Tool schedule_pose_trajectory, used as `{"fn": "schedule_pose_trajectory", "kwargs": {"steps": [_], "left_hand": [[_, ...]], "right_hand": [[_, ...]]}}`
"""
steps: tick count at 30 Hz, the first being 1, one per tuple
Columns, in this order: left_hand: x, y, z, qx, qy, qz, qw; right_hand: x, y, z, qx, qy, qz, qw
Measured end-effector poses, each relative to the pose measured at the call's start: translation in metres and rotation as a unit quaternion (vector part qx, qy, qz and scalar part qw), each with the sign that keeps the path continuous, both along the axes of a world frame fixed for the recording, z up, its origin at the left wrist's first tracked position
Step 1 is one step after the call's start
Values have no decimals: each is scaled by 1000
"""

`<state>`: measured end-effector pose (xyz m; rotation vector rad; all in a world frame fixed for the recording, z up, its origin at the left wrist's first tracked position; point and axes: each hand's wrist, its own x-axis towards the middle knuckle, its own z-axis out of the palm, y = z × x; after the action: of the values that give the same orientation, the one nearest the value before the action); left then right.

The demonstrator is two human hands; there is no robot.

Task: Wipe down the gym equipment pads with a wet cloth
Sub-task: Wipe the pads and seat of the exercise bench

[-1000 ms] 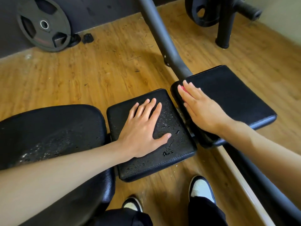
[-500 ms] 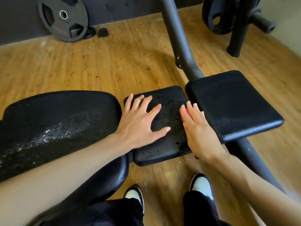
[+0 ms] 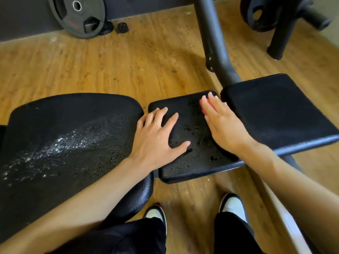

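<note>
Leftmost, the large seat pad point(image 3: 69, 136) glistens with a streak of water droplets running from its near left toward the middle. Just right of it sits the small middle pad point(image 3: 190, 162), also beaded with water. On that pad's left edge the left hand point(image 3: 156, 140) lies flat, fingers spread, palm down and gripping nothing. At its far right corner the right hand point(image 3: 223, 129) presses flat on a pink cloth point(image 3: 203, 105), of which only a sliver shows beside the fingertips; whether the fingers curl around it cannot be told. Further right lies the right pad point(image 3: 278, 110), with no droplets visible. Against the far wall, on the wooden floor point(image 3: 110, 66), leans a weight plate point(image 3: 77, 15).
</note>
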<state>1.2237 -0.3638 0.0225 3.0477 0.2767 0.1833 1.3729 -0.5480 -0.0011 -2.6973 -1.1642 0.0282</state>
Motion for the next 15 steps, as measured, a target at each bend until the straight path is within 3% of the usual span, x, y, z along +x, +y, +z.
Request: {"fn": "schedule_pose_trajectory", "kwargs": {"steps": [4, 6, 10, 15], "left_hand": [[-2, 1, -2, -9, 5, -7, 1000], [-2, -2, -1, -6, 7, -8, 1000], [-1, -4, 1, -2, 12, -4, 1000], [0, -3, 2, -6, 6, 3, 1000]], "right_hand": [[-63, -39, -2, -6, -38, -26, 999], [-73, -40, 1, 25, -14, -66, 997], [-35, -16, 11, 35, 62, -82, 994], [29, 41, 14, 41, 38, -92, 994]]}}
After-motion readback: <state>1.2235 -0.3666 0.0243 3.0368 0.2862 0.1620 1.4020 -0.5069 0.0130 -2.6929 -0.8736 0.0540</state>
